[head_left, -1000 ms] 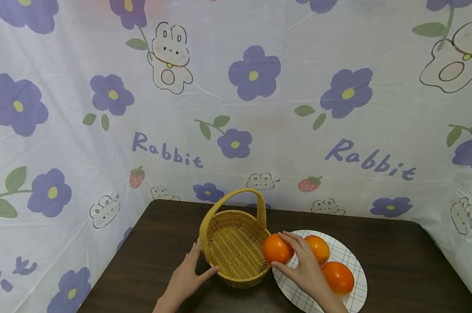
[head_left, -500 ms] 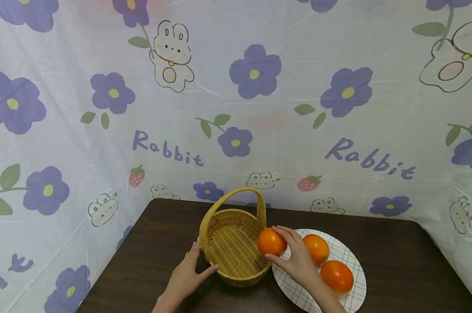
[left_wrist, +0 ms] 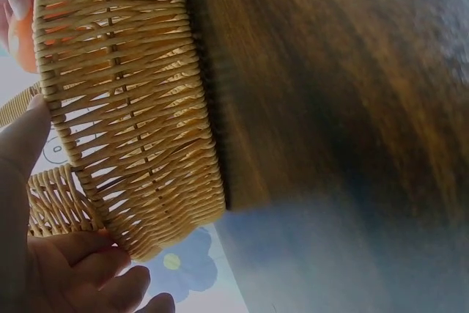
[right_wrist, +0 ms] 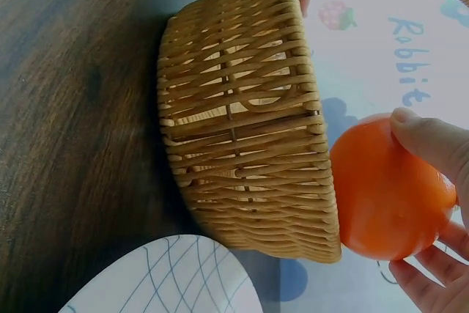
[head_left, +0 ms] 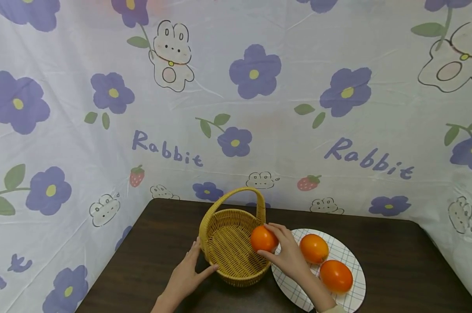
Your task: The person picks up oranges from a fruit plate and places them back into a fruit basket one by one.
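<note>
A round, smooth orange fruit (head_left: 262, 239) is pinched between the thumb and fingers of my right hand (head_left: 286, 254). It hangs over the right rim of the yellow wicker basket (head_left: 239, 278); the right wrist view shows this fruit (right_wrist: 388, 188) beside the basket's upper edge. My left hand (head_left: 186, 271) rests against the basket's left side, fingers spread, its thumb at the front rim. Close up, the left thumb (left_wrist: 26, 133) touches the rim and the fingers lie along the wall. Inside the basket I see only its woven floor.
A white plate (head_left: 355, 265) with a blue grid pattern stands right of the basket. Two similar orange fruits, one at the back (head_left: 314, 248) and one nearer (head_left: 336, 276), lie on it. The basket's tall handle (head_left: 236, 193) arches above it. A printed cloth (head_left: 279, 130) hangs behind the dark table (head_left: 153, 234).
My right hand has carried the orange fruit leftward and slightly up on the head view, from the plate's edge to over the basket's right rim. The left hand and basket have stayed put.
</note>
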Available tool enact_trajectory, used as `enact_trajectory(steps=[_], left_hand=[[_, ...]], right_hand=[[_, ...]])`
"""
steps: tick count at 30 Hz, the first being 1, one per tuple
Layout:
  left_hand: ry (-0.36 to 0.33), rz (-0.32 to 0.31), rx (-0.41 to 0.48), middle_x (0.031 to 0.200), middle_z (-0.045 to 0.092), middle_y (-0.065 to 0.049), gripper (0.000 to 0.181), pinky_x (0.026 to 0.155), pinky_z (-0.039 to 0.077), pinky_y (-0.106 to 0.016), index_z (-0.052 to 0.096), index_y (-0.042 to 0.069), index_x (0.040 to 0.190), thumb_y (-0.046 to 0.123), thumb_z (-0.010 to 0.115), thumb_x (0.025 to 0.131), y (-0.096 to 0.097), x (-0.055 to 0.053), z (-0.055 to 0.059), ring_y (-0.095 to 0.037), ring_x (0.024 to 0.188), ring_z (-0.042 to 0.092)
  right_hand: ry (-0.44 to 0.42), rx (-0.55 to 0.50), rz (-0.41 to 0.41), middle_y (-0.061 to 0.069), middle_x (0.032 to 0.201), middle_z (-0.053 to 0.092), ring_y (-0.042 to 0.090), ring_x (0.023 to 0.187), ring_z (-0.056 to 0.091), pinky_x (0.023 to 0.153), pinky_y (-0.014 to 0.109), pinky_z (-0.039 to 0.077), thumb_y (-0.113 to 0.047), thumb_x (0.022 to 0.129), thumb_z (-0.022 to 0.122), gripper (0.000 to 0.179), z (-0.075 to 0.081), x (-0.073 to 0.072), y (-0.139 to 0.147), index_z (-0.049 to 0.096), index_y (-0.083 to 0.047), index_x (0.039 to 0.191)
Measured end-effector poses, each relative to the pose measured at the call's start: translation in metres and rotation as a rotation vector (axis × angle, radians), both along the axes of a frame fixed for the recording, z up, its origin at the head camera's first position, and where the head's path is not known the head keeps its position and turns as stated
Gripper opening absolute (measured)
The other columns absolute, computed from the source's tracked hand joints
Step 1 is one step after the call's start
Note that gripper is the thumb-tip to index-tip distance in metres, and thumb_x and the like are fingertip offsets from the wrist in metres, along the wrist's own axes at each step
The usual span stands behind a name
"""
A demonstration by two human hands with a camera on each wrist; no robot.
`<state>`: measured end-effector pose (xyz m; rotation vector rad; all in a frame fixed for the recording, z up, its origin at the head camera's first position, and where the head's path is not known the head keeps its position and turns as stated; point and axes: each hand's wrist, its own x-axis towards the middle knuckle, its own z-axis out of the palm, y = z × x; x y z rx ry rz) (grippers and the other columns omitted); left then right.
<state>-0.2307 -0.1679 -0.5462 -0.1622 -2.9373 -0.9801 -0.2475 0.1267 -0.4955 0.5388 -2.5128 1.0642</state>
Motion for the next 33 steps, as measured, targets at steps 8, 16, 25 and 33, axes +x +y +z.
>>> enact_trajectory(steps=[8,16,25,33], left_hand=[[-0.002,-0.009,-0.006,0.154,0.018,-0.008,0.099,0.097,0.035,-0.060,0.009,0.025,0.151,0.069,0.057,0.076,0.002,-0.001,0.002,-0.032,0.137,0.029],[0.005,-0.014,0.007,0.155,0.016,-0.006,0.096,0.096,0.036,-0.059,0.010,0.028,0.150,0.068,0.057,0.076,0.002,0.000,0.002,-0.028,0.139,0.024],[0.008,-0.025,-0.006,0.155,0.016,-0.006,0.096,0.097,0.035,-0.058,0.011,0.028,0.150,0.069,0.056,0.076,0.000,-0.001,0.003,-0.027,0.140,0.022],[-0.006,-0.016,-0.001,0.154,0.016,-0.007,0.098,0.095,0.037,-0.059,0.009,0.026,0.150,0.069,0.056,0.076,0.001,-0.001,0.003,-0.030,0.138,0.026]], right_hand=[[-0.007,0.015,0.011,0.007,0.130,0.048,0.028,0.115,0.050,0.085,0.046,0.050,-0.034,0.070,0.081,0.068,-0.001,-0.006,-0.002,0.054,-0.016,0.131],[-0.037,-0.016,0.016,0.009,0.129,0.048,0.029,0.113,0.051,0.083,0.047,0.051,-0.029,0.071,0.081,0.067,-0.003,-0.013,-0.007,0.054,-0.014,0.130],[-0.039,-0.018,0.019,0.010,0.128,0.049,0.030,0.113,0.050,0.085,0.050,0.049,-0.026,0.070,0.082,0.066,-0.008,-0.018,-0.014,0.054,-0.014,0.129],[-0.080,0.035,0.008,0.009,0.128,0.049,0.029,0.115,0.050,0.088,0.050,0.048,-0.030,0.072,0.081,0.066,-0.012,-0.025,-0.017,0.054,-0.017,0.131]])
